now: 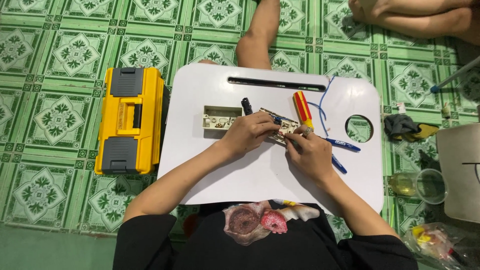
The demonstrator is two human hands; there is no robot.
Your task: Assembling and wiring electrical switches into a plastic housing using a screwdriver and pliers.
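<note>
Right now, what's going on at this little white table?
A person sits on a green tiled floor at a white lap table, both hands on a small beige electrical part. The left hand steadies it while the right hand works at its edge with the fingertips. An open beige housing, a red and yellow screwdriver, blue wire and blue-handled pliers lie close by. A yellow toolbox stands shut beside the table.

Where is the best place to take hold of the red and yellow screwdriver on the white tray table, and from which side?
Probably by the red and yellow screwdriver's thick handle, coming from above at the far end. The handle lies flat and uncovered on the white tray table, while its lower end runs under the right hand, so the tip is hidden.
</note>
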